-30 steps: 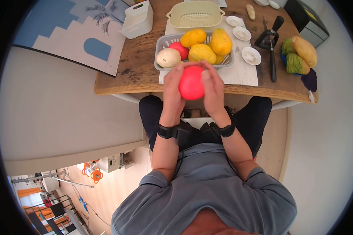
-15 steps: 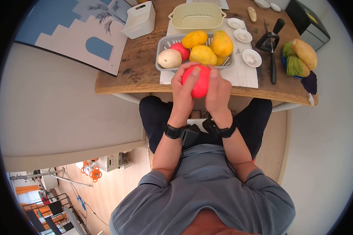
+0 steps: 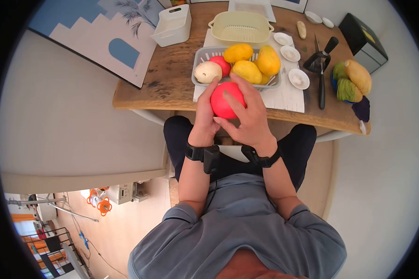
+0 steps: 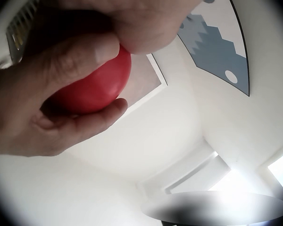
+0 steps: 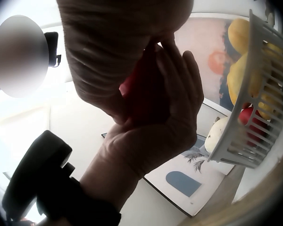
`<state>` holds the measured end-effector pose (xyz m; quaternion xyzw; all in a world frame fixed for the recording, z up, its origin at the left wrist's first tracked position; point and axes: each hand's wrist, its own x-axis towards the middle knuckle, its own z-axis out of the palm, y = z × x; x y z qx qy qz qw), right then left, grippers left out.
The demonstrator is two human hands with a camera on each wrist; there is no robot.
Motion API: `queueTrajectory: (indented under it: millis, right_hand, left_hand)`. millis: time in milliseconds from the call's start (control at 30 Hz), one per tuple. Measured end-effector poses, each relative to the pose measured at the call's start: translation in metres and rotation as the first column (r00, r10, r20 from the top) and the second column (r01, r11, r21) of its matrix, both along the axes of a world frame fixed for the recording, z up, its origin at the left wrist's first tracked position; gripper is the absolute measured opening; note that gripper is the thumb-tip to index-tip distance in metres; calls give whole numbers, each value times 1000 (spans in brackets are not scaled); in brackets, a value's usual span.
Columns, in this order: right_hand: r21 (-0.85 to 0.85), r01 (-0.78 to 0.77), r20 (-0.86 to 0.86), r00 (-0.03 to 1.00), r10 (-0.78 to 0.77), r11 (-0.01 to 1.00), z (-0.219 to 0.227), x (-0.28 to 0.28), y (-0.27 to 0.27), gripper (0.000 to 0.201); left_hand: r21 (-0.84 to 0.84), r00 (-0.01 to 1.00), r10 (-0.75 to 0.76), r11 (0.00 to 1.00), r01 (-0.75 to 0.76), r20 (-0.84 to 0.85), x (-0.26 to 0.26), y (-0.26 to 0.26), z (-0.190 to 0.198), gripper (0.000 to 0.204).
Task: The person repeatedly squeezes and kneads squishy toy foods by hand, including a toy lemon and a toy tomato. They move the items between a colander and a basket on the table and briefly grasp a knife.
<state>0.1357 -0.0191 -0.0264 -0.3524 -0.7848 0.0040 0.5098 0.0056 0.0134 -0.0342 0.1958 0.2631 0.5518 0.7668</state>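
Observation:
A smooth red ball-like object [image 3: 227, 100] is held between both hands just off the table's front edge. The left hand [image 3: 204, 116] cups it from the left; in the left wrist view its thumb and fingers curl round the red object [image 4: 99, 87]. From the right, the right hand [image 3: 252, 118] lies over it with spread, bent fingers touching its surface. In the right wrist view the red object [image 5: 148, 94] is largely hidden between the palms. Behind the hands is a grey slotted basket [image 3: 198, 59] with several yellow fruits [image 3: 246, 72], another red one [image 3: 221, 66] and a whitish one [image 3: 207, 72].
A cream colander [image 3: 241, 28] and a white bin [image 3: 172, 28] stand farther back. Small white dishes [image 3: 299, 79], a black-handled knife [image 3: 321, 95] and a black-handled tool [image 3: 317, 61] lie to the right. Beyond them is a bowl of green and tan produce [image 3: 354, 83].
The right hand's fingers have spread and shifted over the red object, and the left hand has turned lower round its left side. The object has moved slightly left, and the head view has shifted.

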Motion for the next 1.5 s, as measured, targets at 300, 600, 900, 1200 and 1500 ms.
queueTrajectory:
  millis: [300, 600, 900, 1200, 1500]
  right_hand:
    - [-401, -183, -803, 543, -248, 898, 2, 0, 26, 39]
    - [-738, -201, -530, 764, -369, 644, 29, 19, 38, 41]
    - [125, 244, 508, 817, -273, 962, 38, -26, 29, 63]
    - [-42, -818, 949, 147, 278, 574, 63, -21, 64, 37]
    - [-186, -689, 745, 366, 558, 701, 50, -37, 76, 35]
  left_hand:
    - [506, 742, 190, 832, 226, -643, 21, 13, 40, 47]
    - [556, 826, 424, 814, -167, -372, 43, 16, 18, 40]
    - [52, 908, 125, 986, -158, 401, 5, 22, -15, 31]
    - [24, 887, -458, 888, 460, -64, -30, 22, -40, 45]
    - [97, 911, -193, 981, 169, 365, -36, 23, -32, 47]
